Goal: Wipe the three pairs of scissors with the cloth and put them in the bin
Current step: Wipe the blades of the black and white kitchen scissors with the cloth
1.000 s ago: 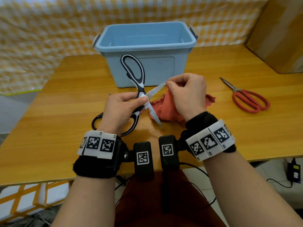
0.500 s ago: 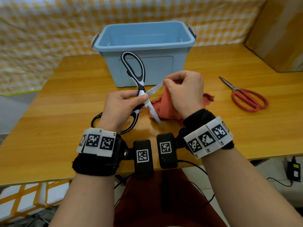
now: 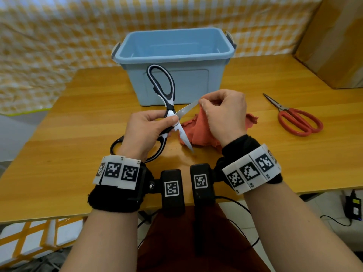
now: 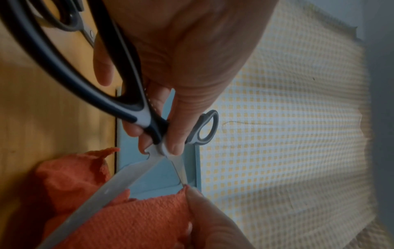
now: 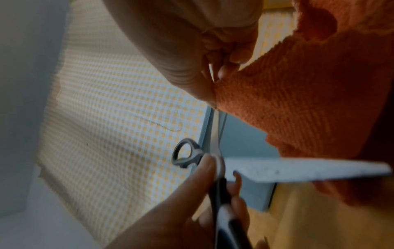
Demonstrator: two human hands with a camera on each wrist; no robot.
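While your left hand (image 3: 146, 130) grips the black-and-white scissors (image 3: 164, 107) at centre frame, keep your right hand (image 3: 224, 114) pinching the cloth (image 3: 198, 132) flat along the blade, away from its edge.

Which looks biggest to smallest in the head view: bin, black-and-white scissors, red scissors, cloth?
1. Blue bin, clearly largest.
2. Black-and-white scissors, open and held nearer the camera, so their lead is unsure.
3. Red scissors and the orange cloth: look alike; the cloth is partly hidden behind the right hand.
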